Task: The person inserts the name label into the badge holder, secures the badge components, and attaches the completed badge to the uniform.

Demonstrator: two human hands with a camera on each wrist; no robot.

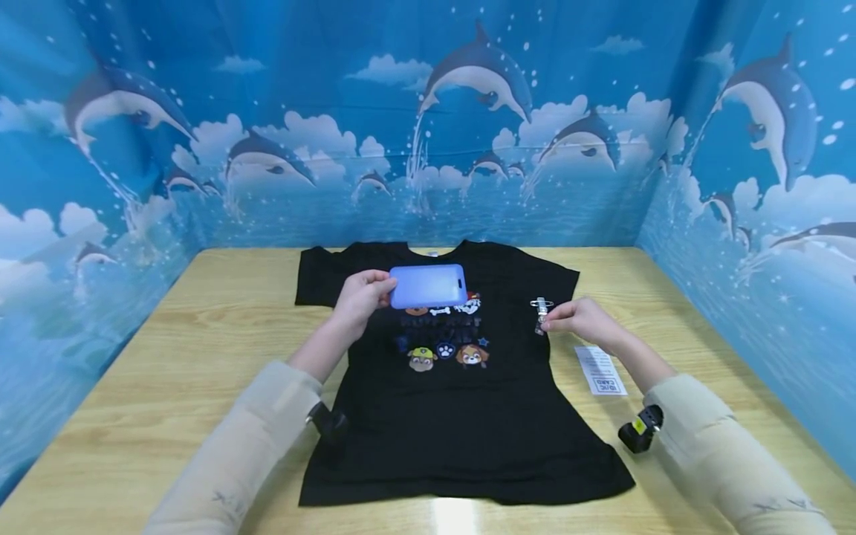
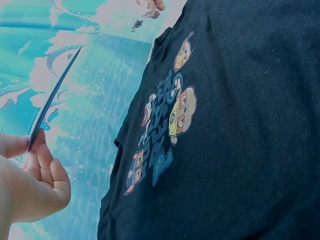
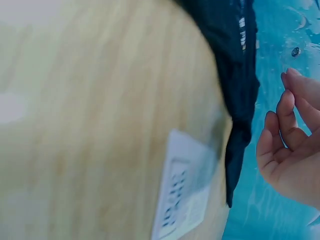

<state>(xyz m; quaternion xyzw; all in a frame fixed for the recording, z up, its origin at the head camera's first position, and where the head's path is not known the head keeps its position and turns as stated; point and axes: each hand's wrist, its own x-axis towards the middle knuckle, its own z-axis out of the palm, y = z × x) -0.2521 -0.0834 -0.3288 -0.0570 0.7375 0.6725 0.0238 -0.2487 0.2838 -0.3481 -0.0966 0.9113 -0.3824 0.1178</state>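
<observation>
My left hand (image 1: 364,297) pinches one short end of a purple-blue badge holder (image 1: 426,286), raised above the chest of a black T-shirt (image 1: 448,423). A small dark slot shows at the holder's far right end. In the left wrist view the badge holder (image 2: 55,95) appears nearly edge-on between thumb and fingers. Near the shirt's right side, my right hand (image 1: 585,321) pinches a badge clip (image 1: 541,315) with a safety pin across its top and a short strap. The right wrist view shows the right hand (image 3: 292,135) with its thumb and forefinger together; a round snap (image 3: 295,51) shows just beyond them.
A white printed card insert (image 1: 600,370) lies on the wooden table (image 1: 221,334) beside the shirt, below my right hand. The shirt lies flat with its collar away from me and cartoon dog heads on its chest. A blue dolphin curtain (image 1: 321,186) encloses the table's back and sides.
</observation>
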